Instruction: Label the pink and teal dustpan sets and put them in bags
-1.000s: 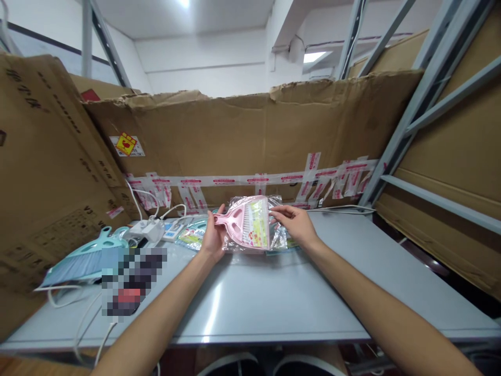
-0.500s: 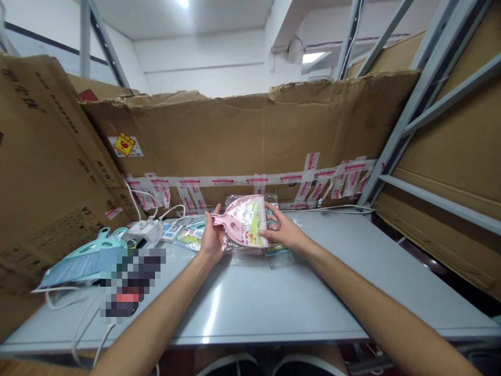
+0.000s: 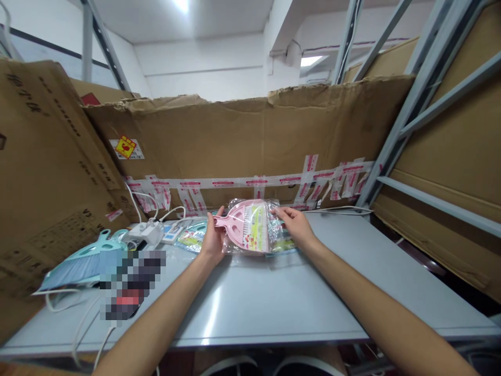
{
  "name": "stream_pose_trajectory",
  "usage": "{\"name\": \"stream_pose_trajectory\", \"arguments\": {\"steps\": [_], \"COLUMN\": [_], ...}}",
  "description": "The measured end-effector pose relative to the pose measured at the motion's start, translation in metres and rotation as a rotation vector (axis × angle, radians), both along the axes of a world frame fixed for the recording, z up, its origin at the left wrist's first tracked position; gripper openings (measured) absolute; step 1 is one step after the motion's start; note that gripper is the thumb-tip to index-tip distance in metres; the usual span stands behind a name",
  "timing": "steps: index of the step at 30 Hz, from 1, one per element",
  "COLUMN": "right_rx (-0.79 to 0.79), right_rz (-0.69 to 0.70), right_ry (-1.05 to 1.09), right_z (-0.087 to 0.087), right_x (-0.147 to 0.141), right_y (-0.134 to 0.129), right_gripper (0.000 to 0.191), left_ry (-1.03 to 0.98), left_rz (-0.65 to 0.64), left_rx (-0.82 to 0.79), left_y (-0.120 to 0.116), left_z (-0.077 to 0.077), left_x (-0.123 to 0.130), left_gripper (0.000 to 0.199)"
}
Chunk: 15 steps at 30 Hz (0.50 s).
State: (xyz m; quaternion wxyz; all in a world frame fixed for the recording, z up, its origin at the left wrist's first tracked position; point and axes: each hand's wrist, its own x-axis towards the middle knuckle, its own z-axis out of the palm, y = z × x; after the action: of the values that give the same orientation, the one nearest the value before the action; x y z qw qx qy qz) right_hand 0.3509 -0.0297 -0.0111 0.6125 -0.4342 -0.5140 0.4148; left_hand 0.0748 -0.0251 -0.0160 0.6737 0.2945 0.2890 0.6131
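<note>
A pink dustpan and brush set [image 3: 236, 230] lies in a clear plastic bag, with a printed card over its bristles. My left hand [image 3: 213, 239] grips it by the handle end, through the bag. My right hand [image 3: 298, 227] pinches the loose plastic [image 3: 275, 222] at the bag's right end, off the dustpan itself. Beneath and to both sides, more bagged teal dustpan sets [image 3: 191, 236] rest on the table; the pink one partly hides them.
On the left of the grey table [image 3: 274, 303] are a teal dustpan with brush [image 3: 88, 261], white chargers with cables [image 3: 146, 232] and a blurred dark item [image 3: 135, 287]. A taped cardboard sheet [image 3: 242, 136] stands behind; a metal frame [image 3: 391, 151] rises at the right.
My right hand has slid off the dustpan's card to the right, onto the bag's loose end. My left hand keeps its grip on the handle end.
</note>
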Motion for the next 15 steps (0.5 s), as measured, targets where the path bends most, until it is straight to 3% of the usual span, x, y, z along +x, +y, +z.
{"name": "stream_pose_trajectory", "arguments": {"steps": [5,7,12,15], "right_rx": [0.001,-0.012,-0.193,-0.130], "right_rz": [-0.176,-0.151,0.430,0.570], "right_ry": [0.061,0.016,-0.267,-0.466], "right_z": [0.001,0.003,0.013,0.017], "right_x": [0.017,0.021,0.007,-0.007], "right_y": [0.014,0.013,-0.015,-0.033], "right_gripper": [0.066,0.066,0.057,0.059], "left_ry": [0.119,0.191,0.358,0.370], "left_rz": [-0.212,-0.309,-0.433,-0.496], "left_rx": [-0.038,-0.040,-0.027,-0.004], "left_y": [-0.006,-0.012,-0.024,-0.024], "left_z": [0.000,0.000,-0.005,-0.012], "left_x": [-0.001,0.003,0.012,0.013], "left_gripper": [0.081,0.081,0.078,0.073]}}
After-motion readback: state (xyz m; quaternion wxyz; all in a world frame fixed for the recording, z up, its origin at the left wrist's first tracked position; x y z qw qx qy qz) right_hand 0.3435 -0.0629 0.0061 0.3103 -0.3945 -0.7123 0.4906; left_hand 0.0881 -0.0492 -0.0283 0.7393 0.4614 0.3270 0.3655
